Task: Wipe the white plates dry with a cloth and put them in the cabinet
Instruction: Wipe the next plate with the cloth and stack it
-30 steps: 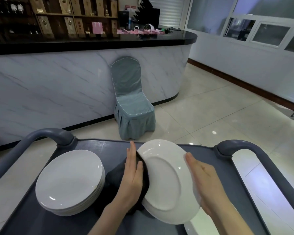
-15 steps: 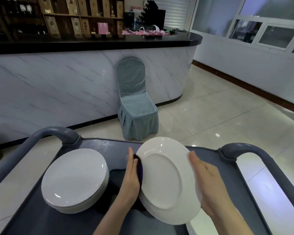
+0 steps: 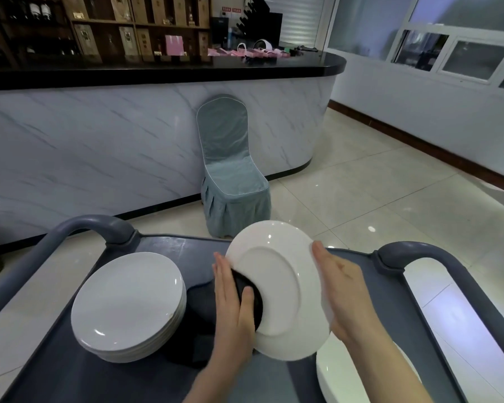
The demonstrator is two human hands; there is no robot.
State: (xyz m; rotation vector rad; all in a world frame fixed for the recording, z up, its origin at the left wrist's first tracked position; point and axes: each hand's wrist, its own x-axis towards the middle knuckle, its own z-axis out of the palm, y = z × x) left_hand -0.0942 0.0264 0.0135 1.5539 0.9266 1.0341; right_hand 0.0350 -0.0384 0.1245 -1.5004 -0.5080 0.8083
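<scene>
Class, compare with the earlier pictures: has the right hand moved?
Yes, slightly: the right hand has slid away from the person, its fingers now level with the top of the cart's right handle.

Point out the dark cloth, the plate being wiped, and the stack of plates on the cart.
dark cloth [image 3: 200, 308], head view, on its loose draped fold.
held plate [image 3: 274, 286], head view, middle of its visible face.
plate stack [image 3: 125, 298], head view, centre of the top plate.

1. The left hand [image 3: 233, 303] now sits lower along the white plate's [image 3: 277, 289] left rim, its fingertips below the top edge.
2. The dark cloth [image 3: 258, 311] is bunched tighter under that palm.
3. The plate stands more upright.
</scene>
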